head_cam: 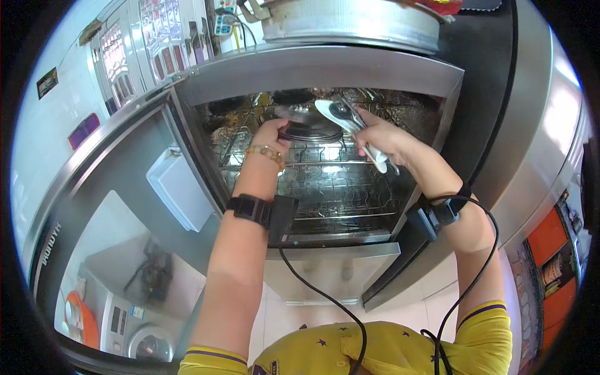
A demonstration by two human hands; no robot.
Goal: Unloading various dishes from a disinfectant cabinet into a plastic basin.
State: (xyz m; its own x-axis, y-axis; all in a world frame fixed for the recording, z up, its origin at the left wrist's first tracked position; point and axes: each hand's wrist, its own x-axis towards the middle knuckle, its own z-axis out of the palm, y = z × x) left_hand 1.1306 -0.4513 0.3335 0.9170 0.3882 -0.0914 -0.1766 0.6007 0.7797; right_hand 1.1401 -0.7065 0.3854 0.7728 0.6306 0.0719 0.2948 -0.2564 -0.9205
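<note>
Both hands reach into an open metal cabinet (318, 68) with wire racks (328, 187). My left hand (272, 133) is at the left edge of round metal dishes or lids (311, 133), thumb on the rim, fingers partly hidden; they lie at the upper rack. My right hand (379, 136) grips a bundle of utensils: a white spoon (328, 112), a dark metal ladle or spoon (341, 110) and other handles that extend below the fist. This bundle is just right of the round dishes, its heads pointing up and left.
The cabinet's glass door (117, 262) stands swung out at the left, with a pale plastic box (180, 190) on its inner side. A large round metal pan (351, 23) rests on top. A steel appliance (529, 117) stands at the right. Cables hang from both forearms.
</note>
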